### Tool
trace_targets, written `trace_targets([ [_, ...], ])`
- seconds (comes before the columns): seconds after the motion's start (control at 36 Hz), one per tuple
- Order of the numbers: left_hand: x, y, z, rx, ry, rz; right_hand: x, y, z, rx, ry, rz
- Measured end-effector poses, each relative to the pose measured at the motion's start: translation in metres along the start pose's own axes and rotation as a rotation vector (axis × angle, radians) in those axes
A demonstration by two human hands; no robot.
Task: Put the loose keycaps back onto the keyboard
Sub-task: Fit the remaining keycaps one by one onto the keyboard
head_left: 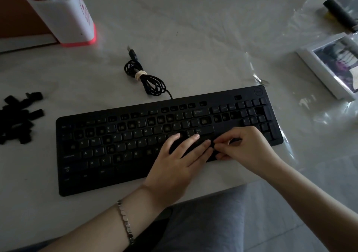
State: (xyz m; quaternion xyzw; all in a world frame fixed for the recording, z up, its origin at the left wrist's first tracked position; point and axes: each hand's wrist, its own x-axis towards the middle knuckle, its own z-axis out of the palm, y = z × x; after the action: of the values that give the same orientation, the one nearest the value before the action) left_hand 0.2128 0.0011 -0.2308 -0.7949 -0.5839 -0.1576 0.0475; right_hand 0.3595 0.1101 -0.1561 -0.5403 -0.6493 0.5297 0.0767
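Note:
A black keyboard [120, 151] lies across the white table, with several key seats bare. A heap of loose black keycaps [19, 116] sits on the table to its left. My left hand [180, 158] rests on the keyboard's lower right keys, fingers straight and spread. My right hand [244, 147] is beside it with curled fingers, its fingertips pinching a small dark keycap [213, 145] right where the left fingertips end. The keycap is mostly hidden between the fingers.
The keyboard's bundled black cable [145, 79] with a USB plug lies behind it. A white pen holder [65, 13] stands at the back left. Clear plastic sheeting, a white box with a picture [333, 62] and a black cylinder [341, 15] lie at the right.

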Motion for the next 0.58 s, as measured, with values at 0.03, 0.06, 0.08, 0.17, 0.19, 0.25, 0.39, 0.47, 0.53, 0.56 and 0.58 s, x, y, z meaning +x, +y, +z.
trace_targets([
  [0.03, 0.0003, -0.0001, 0.0004, 0.0, 0.006, 0.002, -0.0006, -0.0002, 0.0004, -0.023, 0.008, -0.007],
  [0.06, 0.0008, 0.0, 0.0006, 0.001, 0.013, 0.003, -0.0008, -0.0001, 0.001, -0.05, 0.018, -0.014],
  [0.08, 0.0013, 0.0001, 0.0009, 0.002, 0.021, 0.003, -0.001, -0.0002, 0.0017, -0.075, 0.033, -0.019],
  [0.17, 0.0028, 0.0012, 0.0015, -0.003, 0.033, 0.002, -0.0001, -0.0005, 0.0029, -0.122, 0.061, -0.023],
  [0.19, 0.0028, 0.0014, 0.002, -0.007, 0.04, -0.001, 0.0001, -0.0007, 0.0029, -0.134, 0.063, -0.023],
  [0.25, 0.0027, 0.002, 0.0028, -0.015, 0.056, -0.005, 0.0002, -0.0007, 0.0028, -0.147, 0.069, -0.028],
  [0.39, 0.0038, 0.0017, 0.0026, -0.022, 0.07, 0.0, 0.0007, 0.0005, 0.0024, -0.122, 0.059, -0.042],
  [0.47, 0.0041, 0.0016, 0.0011, -0.034, 0.066, 0.002, 0.0015, 0.0012, 0.0021, -0.132, 0.052, -0.048],
  [0.53, 0.0036, 0.0008, 0.0012, -0.036, 0.055, 0.007, 0.001, 0.0016, 0.0021, -0.16, 0.051, -0.069],
  [0.56, 0.0031, 0.0, 0.0017, -0.038, 0.048, 0.009, 0.0005, 0.0021, 0.0016, -0.177, 0.045, -0.089],
  [0.58, 0.0022, -0.0011, 0.002, -0.048, 0.037, 0.006, -0.0004, 0.0026, 0.0007, -0.2, 0.031, -0.113],
])
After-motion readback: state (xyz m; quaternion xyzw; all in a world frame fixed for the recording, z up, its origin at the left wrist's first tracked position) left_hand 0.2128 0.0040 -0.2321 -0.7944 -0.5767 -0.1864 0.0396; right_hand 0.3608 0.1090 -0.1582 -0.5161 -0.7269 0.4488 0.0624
